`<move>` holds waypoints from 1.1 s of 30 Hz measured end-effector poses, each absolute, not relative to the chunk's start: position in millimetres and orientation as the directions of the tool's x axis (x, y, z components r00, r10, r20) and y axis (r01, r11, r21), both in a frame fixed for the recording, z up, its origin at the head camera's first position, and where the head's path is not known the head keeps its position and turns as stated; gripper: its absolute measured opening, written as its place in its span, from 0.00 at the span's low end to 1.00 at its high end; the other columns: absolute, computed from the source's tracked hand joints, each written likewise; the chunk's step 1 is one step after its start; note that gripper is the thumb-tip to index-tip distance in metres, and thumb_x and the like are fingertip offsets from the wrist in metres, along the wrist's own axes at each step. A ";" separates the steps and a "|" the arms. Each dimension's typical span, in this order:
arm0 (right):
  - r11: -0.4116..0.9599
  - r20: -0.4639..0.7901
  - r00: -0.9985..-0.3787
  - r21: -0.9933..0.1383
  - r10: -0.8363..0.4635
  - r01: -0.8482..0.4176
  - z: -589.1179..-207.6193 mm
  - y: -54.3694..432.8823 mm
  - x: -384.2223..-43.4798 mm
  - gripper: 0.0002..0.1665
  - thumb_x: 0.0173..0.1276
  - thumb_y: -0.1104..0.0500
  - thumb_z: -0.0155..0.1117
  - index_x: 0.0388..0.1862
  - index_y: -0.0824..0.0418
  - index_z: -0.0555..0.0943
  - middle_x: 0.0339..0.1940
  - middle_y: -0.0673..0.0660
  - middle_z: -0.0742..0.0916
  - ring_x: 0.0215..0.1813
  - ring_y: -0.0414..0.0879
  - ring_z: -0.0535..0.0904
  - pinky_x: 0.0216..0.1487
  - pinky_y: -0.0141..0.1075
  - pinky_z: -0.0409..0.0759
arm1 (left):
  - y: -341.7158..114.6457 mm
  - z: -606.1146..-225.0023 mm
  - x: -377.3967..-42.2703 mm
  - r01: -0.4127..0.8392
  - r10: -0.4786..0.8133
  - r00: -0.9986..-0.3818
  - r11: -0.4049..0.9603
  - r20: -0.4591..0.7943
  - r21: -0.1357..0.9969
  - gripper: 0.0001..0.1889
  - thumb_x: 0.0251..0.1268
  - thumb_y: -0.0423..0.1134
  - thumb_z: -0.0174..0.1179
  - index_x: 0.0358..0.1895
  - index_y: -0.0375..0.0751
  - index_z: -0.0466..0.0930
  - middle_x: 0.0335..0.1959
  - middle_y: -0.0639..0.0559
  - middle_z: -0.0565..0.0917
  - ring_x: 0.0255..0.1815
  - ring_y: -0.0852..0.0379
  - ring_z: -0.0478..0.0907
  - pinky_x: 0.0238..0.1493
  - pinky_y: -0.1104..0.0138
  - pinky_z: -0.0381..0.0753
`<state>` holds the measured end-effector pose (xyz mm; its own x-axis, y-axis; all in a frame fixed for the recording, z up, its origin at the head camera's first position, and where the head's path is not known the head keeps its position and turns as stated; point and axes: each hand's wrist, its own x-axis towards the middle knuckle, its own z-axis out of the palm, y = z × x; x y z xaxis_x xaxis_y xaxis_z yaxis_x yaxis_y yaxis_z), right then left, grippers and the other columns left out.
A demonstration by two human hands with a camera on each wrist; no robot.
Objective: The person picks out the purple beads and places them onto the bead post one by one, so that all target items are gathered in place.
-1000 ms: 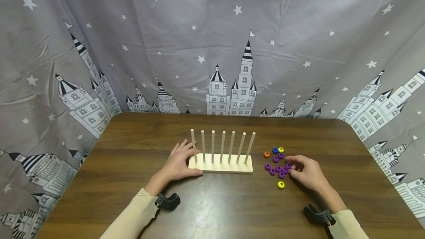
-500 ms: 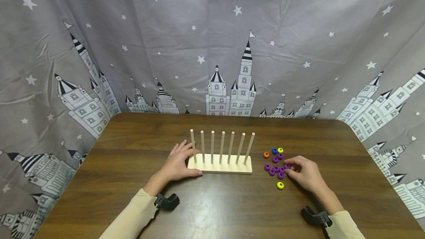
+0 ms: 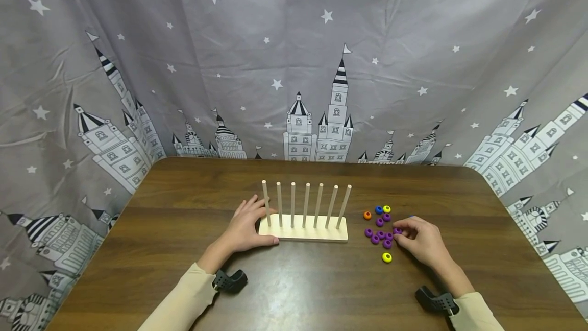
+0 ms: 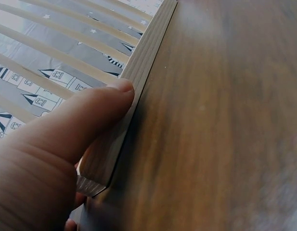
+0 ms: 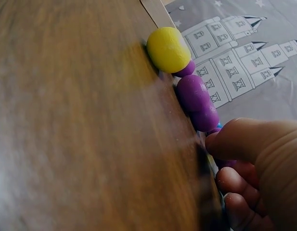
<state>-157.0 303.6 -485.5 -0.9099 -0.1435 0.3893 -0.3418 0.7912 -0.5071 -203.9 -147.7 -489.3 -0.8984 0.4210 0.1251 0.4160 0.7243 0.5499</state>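
A pale wooden peg stand (image 3: 303, 234) with several upright rods stands on the table. My left hand (image 3: 244, 226) grips its left end, thumb along the front edge and fingers behind. In the left wrist view the thumb (image 4: 90, 118) presses against the base (image 4: 134, 91). To the right of the stand lies a loose group of purple beads (image 3: 381, 235). At its right side my right hand (image 3: 423, 239) pinches a purple bead (image 3: 397, 231) between thumb and fingers. The right wrist view shows that bead mostly hidden behind the thumb (image 5: 235, 139).
Around the purple group lie an orange bead (image 3: 367, 215), a blue bead (image 3: 378, 210) and two yellow beads, one at the back (image 3: 387, 209) and one in front (image 3: 387, 257). Another blue bead (image 3: 412, 216) peeks out behind my right hand. A castle-print curtain (image 3: 257, 65) hangs behind the table.
My right hand has shifted slightly left and now pinches a purple bead. Some purple beads beside it have moved a little left. The left hand stays on the stand.
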 end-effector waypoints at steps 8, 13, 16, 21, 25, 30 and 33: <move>0.789 0.397 -0.907 -0.510 -0.138 -0.343 -487.4 302.5 -159.2 0.11 0.51 0.70 0.76 0.33 0.58 0.89 0.26 0.45 0.84 0.27 0.24 0.71 0.26 0.24 0.74 | -149.4 -489.0 -203.3 0.410 0.415 -0.901 0.724 0.126 0.555 0.36 0.45 0.58 0.76 0.59 0.45 0.83 0.76 0.36 0.69 0.82 0.29 0.53 0.79 0.32 0.46; 0.786 0.394 -0.908 -0.512 -0.144 -0.347 -484.0 301.8 -159.2 0.11 0.51 0.70 0.75 0.33 0.59 0.89 0.28 0.47 0.86 0.28 0.25 0.72 0.27 0.25 0.75 | -149.2 -487.9 -203.0 0.412 0.417 -0.901 0.726 0.124 0.551 0.36 0.45 0.58 0.76 0.60 0.45 0.83 0.76 0.36 0.70 0.82 0.29 0.53 0.79 0.32 0.46; 0.789 0.398 -0.905 -0.504 -0.149 -0.352 -479.6 301.2 -158.5 0.11 0.51 0.70 0.75 0.34 0.60 0.89 0.28 0.47 0.86 0.29 0.26 0.73 0.28 0.26 0.76 | -148.0 -487.8 -203.4 0.414 0.424 -0.898 0.724 0.118 0.552 0.37 0.45 0.58 0.76 0.60 0.45 0.83 0.76 0.36 0.69 0.82 0.29 0.53 0.80 0.32 0.46; 0.766 0.434 -0.888 -0.515 -0.156 -0.386 -467.4 298.7 -160.6 0.12 0.50 0.72 0.75 0.34 0.62 0.89 0.28 0.49 0.86 0.29 0.28 0.74 0.29 0.23 0.74 | -147.0 -488.3 -203.7 0.410 0.421 -0.900 0.727 0.113 0.551 0.37 0.44 0.57 0.76 0.60 0.45 0.83 0.77 0.36 0.69 0.82 0.30 0.53 0.80 0.32 0.45; 0.743 0.445 -0.880 -0.530 -0.166 -0.408 -449.3 293.2 -164.4 0.11 0.51 0.72 0.74 0.35 0.63 0.89 0.28 0.50 0.86 0.29 0.29 0.73 0.28 0.23 0.73 | -147.5 -488.7 -203.4 0.411 0.419 -0.900 0.726 0.119 0.551 0.36 0.44 0.57 0.76 0.60 0.45 0.83 0.77 0.36 0.69 0.82 0.29 0.54 0.80 0.32 0.46; 0.717 0.388 -0.903 -0.574 -0.187 -0.395 -422.3 283.0 -168.1 0.11 0.54 0.71 0.75 0.37 0.63 0.89 0.30 0.51 0.87 0.30 0.28 0.74 0.29 0.24 0.75 | -147.6 -488.9 -203.3 0.412 0.423 -0.899 0.725 0.115 0.552 0.37 0.45 0.57 0.76 0.60 0.45 0.83 0.77 0.36 0.68 0.82 0.30 0.53 0.80 0.32 0.45; 0.688 0.350 -0.912 -0.609 -0.213 -0.395 -404.1 276.4 -170.8 0.12 0.55 0.70 0.74 0.39 0.64 0.89 0.31 0.54 0.87 0.30 0.28 0.74 0.28 0.25 0.75 | -147.2 -489.3 -203.4 0.410 0.422 -0.899 0.725 0.114 0.554 0.37 0.45 0.57 0.76 0.60 0.45 0.83 0.77 0.37 0.69 0.82 0.30 0.53 0.80 0.33 0.45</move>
